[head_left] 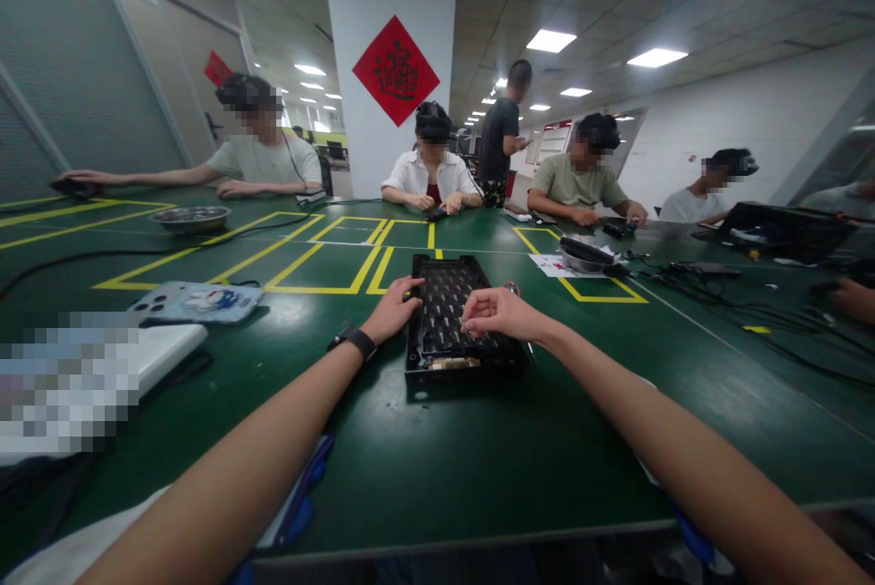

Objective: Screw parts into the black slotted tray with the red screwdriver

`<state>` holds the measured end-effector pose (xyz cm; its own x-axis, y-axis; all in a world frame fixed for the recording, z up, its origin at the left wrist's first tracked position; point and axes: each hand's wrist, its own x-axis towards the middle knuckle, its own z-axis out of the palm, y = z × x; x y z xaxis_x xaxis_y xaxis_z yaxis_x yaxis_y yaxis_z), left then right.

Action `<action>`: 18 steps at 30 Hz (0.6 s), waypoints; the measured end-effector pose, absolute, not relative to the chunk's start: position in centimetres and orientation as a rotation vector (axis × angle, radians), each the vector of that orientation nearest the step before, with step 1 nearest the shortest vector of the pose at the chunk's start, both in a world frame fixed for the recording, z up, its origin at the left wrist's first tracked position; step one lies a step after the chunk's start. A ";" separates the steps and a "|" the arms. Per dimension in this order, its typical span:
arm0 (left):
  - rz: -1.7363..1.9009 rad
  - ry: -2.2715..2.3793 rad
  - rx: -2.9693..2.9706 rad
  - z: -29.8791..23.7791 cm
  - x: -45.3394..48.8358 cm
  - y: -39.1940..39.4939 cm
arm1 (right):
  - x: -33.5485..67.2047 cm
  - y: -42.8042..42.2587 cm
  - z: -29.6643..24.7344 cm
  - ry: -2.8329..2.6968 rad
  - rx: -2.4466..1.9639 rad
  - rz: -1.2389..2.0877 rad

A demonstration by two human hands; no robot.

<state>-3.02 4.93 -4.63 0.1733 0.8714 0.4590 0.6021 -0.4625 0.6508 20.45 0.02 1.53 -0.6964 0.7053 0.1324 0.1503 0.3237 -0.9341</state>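
Observation:
A black rectangular tray [447, 293] lies on the green table in front of me, with rows of small, pale, screw-like pieces across its face. At its left edge rests my left hand [393, 312], thumb and fingers gripping the side. Over the tray's right half is my right hand [502, 313], its fingers curled into a pinch. Whatever sits between those fingertips is too small to make out. A small shiny, reddish round end shows behind the right hand; I cannot tell what it belongs to. Along the tray's near edge runs a tan and metallic strip.
A phone in a patterned case [198, 302] and a white device [157, 362] lie left. Farther off stand a metal bowl [191, 220] and another bowl [586, 254] on paper. Black cables [745, 293] cross the right side. Several people with headsets sit around the table [383, 476].

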 end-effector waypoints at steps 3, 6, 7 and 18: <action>1.146 1.425 2.148 -4.6 -2.9 4.9 | 21.0 -0.2 1.5 -2.198 -0.791 1.303; 1.119 1.449 2.136 -4.5 -2.8 4.8 | 21.4 -0.3 1.4 -2.290 -0.797 1.192; 1.115 1.455 2.134 -4.5 -2.8 4.8 | 21.5 -0.3 1.4 -2.325 -0.778 1.135; 1.108 1.465 2.151 -4.9 -3.0 5.3 | 21.2 -0.5 1.4 -2.569 -0.745 0.939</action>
<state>-2.98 5.25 -4.86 0.1773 0.8892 0.4219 0.6481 -0.4280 0.6299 21.24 -0.49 1.41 -0.8183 0.5652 0.1040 0.3649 0.6508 -0.6658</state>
